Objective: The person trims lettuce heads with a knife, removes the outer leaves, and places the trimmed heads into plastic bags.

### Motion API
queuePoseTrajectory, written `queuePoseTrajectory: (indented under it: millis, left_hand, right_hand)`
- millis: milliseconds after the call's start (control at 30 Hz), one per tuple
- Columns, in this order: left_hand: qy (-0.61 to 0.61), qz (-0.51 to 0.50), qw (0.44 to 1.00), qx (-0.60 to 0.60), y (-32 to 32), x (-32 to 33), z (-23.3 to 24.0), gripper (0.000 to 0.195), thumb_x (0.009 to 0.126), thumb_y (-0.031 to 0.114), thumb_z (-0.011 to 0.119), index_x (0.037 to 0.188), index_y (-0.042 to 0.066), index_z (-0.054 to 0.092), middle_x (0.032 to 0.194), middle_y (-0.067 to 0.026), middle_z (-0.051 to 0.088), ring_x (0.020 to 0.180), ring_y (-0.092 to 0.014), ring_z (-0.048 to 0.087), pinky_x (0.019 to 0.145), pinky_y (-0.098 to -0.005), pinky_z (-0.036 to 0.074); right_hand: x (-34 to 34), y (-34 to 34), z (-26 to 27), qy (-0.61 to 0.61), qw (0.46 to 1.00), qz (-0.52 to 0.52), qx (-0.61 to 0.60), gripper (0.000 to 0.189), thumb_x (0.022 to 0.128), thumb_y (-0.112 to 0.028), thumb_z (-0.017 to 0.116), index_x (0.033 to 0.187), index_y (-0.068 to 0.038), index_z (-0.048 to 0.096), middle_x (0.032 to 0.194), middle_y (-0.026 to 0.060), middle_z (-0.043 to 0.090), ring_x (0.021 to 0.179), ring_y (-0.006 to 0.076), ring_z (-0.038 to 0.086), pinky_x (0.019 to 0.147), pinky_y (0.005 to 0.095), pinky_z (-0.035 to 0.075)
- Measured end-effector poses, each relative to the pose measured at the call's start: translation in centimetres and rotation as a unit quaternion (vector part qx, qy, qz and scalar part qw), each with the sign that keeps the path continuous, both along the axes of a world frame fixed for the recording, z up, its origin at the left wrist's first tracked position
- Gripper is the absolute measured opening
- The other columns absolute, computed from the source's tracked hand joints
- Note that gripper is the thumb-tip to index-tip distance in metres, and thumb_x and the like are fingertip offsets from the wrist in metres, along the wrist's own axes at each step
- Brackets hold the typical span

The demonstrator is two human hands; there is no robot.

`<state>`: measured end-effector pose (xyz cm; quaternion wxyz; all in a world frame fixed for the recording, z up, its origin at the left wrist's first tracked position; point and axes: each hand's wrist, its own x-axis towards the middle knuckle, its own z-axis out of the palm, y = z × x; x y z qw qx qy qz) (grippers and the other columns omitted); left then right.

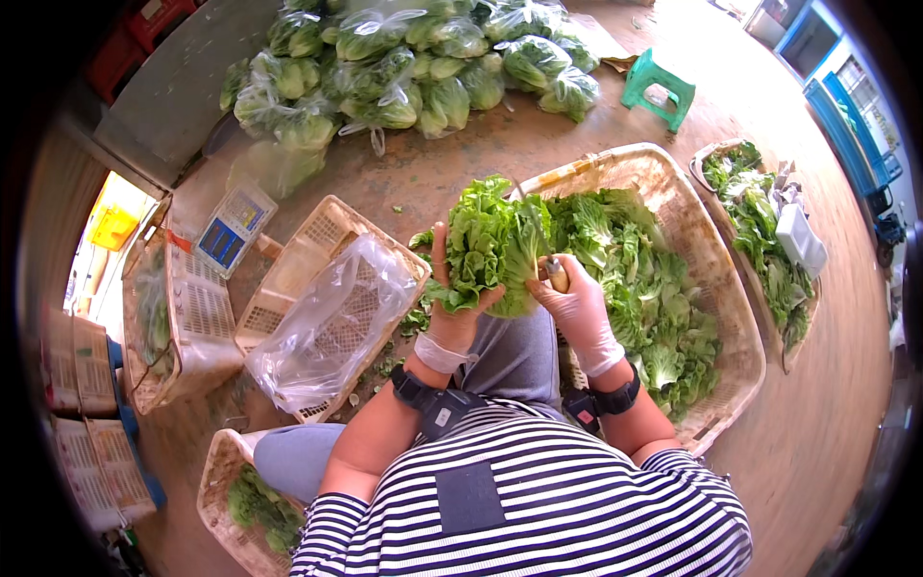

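Note:
My gloved left hand supports a head of green leaf lettuce from its left and lower side, above my lap. On its other side my gloved right hand grips a knife by its wooden handle, and its thumb and finger are at the lettuce's outer leaves. The knife's blade is hard to make out against the leaves. Close by on the right stands a large plastic basket full of loose lettuce. To the left is a plastic crate with a clear plastic bag spread inside it.
Bagged lettuce heads are piled on the floor ahead, with a green plastic stool beside them. A digital scale and another crate stand left. A basket of leaves is far right; another basket sits lower left.

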<state>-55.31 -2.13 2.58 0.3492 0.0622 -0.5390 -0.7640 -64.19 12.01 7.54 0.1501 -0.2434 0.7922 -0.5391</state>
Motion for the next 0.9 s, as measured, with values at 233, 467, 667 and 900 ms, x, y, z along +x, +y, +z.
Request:
queuePoseTrajectory:
  millis: [233, 467, 667, 900]
  left_hand:
    - [0.042, -0.058, 0.981, 0.181, 0.7, 0.4, 1.4, 0.103, 0.068, 0.002, 0.074, 0.145, 0.021, 0.009, 0.137, -0.0064, 0.036, 0.122, -0.022, 0.04, 0.103, -0.0371, 0.033]
    - [0.033, -0.105, 0.96, 0.258, 0.7, 0.8, 1.3, 0.099, 0.071, -0.003, 0.069, 0.145, 0.024, 0.009, 0.139, -0.0037, 0.034, 0.125, -0.021, 0.037, 0.104, -0.0371, 0.032]
    - [0.07, -0.089, 0.964, 0.241, 0.3, 1.3, 1.2, 0.098, 0.074, 0.0, 0.069, 0.145, 0.025, 0.007, 0.139, -0.0033, 0.033, 0.123, -0.021, 0.038, 0.104, -0.0378, 0.033]
    - [0.082, -0.083, 0.896, 0.429, -1.1, 2.1, -0.8, 0.044, 0.084, 0.011, 0.062, 0.124, 0.01, 0.045, 0.122, -0.0039, 0.053, 0.114, -0.021, 0.05, 0.099, -0.0385, 0.041]
  right_hand:
    - [1.5, 0.2, -1.7, -0.132, 0.96, -0.047, -0.242, 0.012, 0.082, -0.009, 0.066, 0.088, -0.002, 0.058, 0.073, -0.003, 0.054, 0.063, 0.0033, 0.044, 0.057, 0.0189, 0.039]
    - [0.9, 1.3, -1.5, -0.037, 0.993, -0.005, -0.111, 0.023, 0.076, -0.013, 0.072, 0.092, -0.003, 0.059, 0.078, -0.0015, 0.056, 0.069, 0.0074, 0.05, 0.061, 0.0223, 0.043]
    - [1.8, 0.0, -0.9, -0.165, 0.959, -0.043, -0.225, 0.017, 0.079, -0.006, 0.068, 0.092, -0.004, 0.058, 0.075, -0.0036, 0.05, 0.067, 0.0054, 0.046, 0.059, 0.021, 0.04]
    - [2.6, 3.2, -0.6, -0.07, 0.899, -0.172, -0.396, 0.009, 0.084, -0.007, 0.058, 0.092, -0.008, 0.056, 0.08, 0.0, 0.058, 0.058, 0.0066, 0.049, 0.048, 0.0191, 0.042]
